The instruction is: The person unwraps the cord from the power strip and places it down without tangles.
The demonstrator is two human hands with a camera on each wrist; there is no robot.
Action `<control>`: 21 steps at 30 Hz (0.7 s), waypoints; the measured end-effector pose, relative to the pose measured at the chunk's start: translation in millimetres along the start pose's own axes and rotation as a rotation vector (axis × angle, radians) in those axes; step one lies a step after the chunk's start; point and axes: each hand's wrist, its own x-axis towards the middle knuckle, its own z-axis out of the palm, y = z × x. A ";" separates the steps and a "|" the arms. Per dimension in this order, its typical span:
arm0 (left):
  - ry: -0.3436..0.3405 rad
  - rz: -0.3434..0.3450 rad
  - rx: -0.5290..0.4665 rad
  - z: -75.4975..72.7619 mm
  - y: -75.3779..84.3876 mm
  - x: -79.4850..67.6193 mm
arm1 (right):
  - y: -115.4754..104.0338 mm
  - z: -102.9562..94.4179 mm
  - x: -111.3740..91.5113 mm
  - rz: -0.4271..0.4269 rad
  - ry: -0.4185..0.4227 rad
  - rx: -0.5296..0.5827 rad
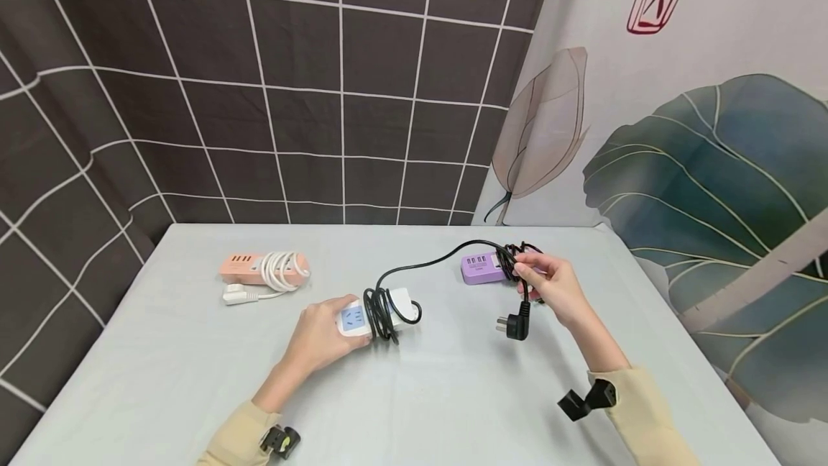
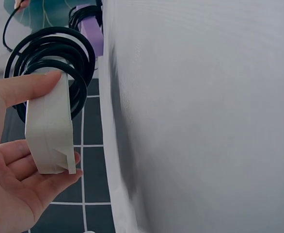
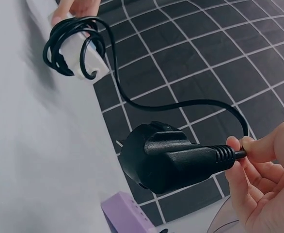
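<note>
In the head view, the left hand (image 1: 321, 333) grips one end of the white power strip (image 1: 403, 303) near centre, leaving the wound black cord (image 1: 427, 263) uncovered, probably to steady it. The right hand (image 1: 553, 286) holds the cord's free end out right, beside the purple power strip (image 1: 481, 270), so the plug (image 1: 517, 326) dangles.

The left wrist view shows that grip's thumb and fingers bracing opposite sides, the strip apparently raised off the tabletop (image 2: 205, 121).

In the right wrist view, the other grip pinches the cord right behind the plug, likely for control.
</note>
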 end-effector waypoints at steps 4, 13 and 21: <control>0.007 -0.003 0.003 -1.1 -1.9 -0.7 | 2.4 -3.0 -3.7 0.003 -0.003 0.009; 0.020 -0.021 0.003 -3.4 -7.6 -1.4 | 14.0 -6.5 -10.2 0.007 -0.005 -0.021; 0.014 -0.046 0.009 -7.5 -9.2 -2.0 | 25.5 -11.0 -14.6 0.012 -0.010 -0.044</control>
